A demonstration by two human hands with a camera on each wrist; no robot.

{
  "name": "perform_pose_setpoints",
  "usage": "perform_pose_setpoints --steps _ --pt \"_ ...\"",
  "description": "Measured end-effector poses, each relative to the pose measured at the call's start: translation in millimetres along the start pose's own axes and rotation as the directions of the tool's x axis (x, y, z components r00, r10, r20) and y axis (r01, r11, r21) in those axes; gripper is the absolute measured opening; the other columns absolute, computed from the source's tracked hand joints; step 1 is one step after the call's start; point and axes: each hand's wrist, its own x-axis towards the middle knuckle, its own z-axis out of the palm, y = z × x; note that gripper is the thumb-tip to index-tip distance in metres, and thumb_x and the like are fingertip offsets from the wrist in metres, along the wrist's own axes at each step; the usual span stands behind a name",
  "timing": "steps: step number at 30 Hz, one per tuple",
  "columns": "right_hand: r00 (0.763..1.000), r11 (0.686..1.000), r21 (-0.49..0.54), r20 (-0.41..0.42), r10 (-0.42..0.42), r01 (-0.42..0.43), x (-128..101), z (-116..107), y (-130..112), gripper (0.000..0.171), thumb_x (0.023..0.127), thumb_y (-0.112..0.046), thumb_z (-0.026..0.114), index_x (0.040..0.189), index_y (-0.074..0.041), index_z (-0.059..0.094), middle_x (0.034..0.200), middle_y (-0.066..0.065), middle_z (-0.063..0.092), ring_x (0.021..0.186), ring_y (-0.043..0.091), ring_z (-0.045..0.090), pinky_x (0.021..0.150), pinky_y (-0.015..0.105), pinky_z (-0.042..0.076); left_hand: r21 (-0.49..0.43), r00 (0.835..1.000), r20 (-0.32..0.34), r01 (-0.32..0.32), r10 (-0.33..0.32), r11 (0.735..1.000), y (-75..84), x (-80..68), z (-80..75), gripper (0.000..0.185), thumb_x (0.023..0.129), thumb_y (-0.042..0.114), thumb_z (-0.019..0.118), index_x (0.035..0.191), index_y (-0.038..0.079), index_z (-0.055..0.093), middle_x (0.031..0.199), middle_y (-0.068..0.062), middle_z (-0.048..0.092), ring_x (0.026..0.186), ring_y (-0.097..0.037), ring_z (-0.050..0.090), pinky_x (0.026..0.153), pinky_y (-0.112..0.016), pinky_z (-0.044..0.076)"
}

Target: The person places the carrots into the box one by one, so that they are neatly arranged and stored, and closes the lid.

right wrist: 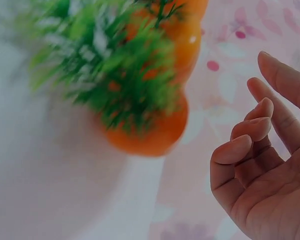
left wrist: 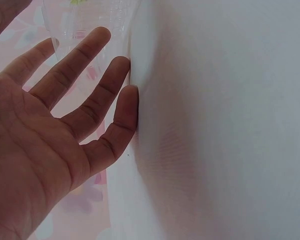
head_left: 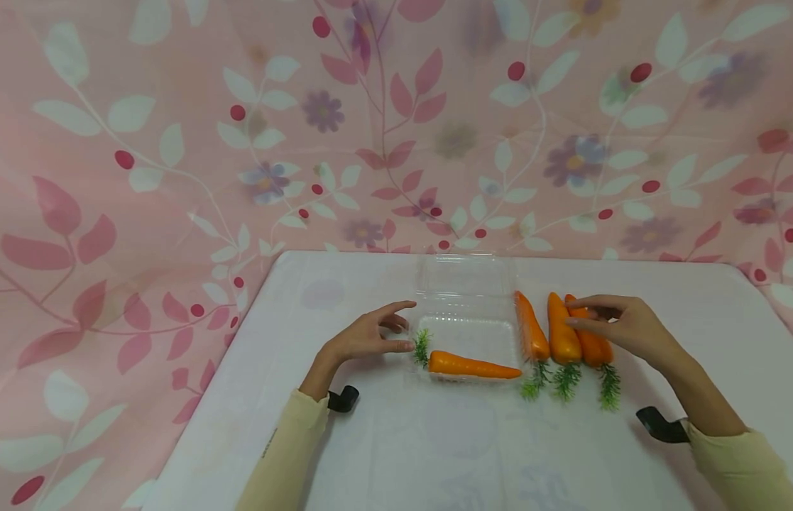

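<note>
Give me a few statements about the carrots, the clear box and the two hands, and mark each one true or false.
1. One carrot lies inside the clear plastic box. True.
2. Five carrots lie on the table to the right of the box. False: three carrots lie there, side by side.
3. The left hand grips a carrot. False: its fingers are spread and hold nothing, beside the box's left edge.
4. The right hand reaches over the rightmost of the three carrots. True.
5. The table has a white cover. True.
</note>
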Motion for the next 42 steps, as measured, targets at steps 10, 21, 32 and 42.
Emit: perform_pose_setpoints --steps 10,21,32,42 --pt "1.000 0.999 -0.031 -0.017 0.019 -0.019 -5 -9 18 0.036 0.090 -0.027 0.075 0.116 -0.003 0.070 0.082 0.009 0.053 0.072 0.018 0.049 0.053 0.025 0.042 -0.006 1.000 -0.002 0.000 0.000 1.000 2.0 -0.6 0.1 0.080 0.085 0.038 0.079 0.152 0.024 0.038 0.125 -0.006 0.062 0.116 -0.022 0.057 0.095 -0.044 0.049" --pt "0.993 0.988 -0.097 -0.014 0.118 -0.118 -8 -9 26 0.046 0.087 -0.035 0.077 0.117 -0.001 0.069 0.082 0.009 0.052 0.067 0.018 0.047 0.051 0.026 0.039 -0.042 1.000 0.003 0.000 0.000 0.999 7.8 -2.7 -0.2 0.079 0.086 0.026 0.079 0.153 0.021 0.037 0.129 -0.017 0.059 0.120 -0.034 0.055 0.096 -0.053 0.046" --pt "0.984 0.974 -0.149 0.021 0.176 -0.171 -6 -8 30 0.057 0.084 -0.044 0.078 0.119 0.000 0.067 0.083 0.009 0.052 0.067 0.020 0.047 0.050 0.028 0.035 0.003 1.000 -0.002 0.008 -0.008 1.000 1.8 -1.4 0.3 0.081 0.084 0.043 0.078 0.153 0.025 0.038 0.126 -0.004 0.061 0.116 -0.021 0.057 0.095 -0.041 0.049" --pt "0.974 0.966 -0.149 0.053 0.219 -0.209 -6 -12 31 0.062 0.085 -0.047 0.076 0.125 0.000 0.065 0.086 0.009 0.053 0.069 0.021 0.047 0.054 0.028 0.038 -0.010 1.000 -0.001 0.003 -0.003 1.000 2.6 -1.4 0.7 0.079 0.086 0.038 0.078 0.152 0.024 0.039 0.126 -0.007 0.062 0.116 -0.023 0.057 0.095 -0.044 0.049"
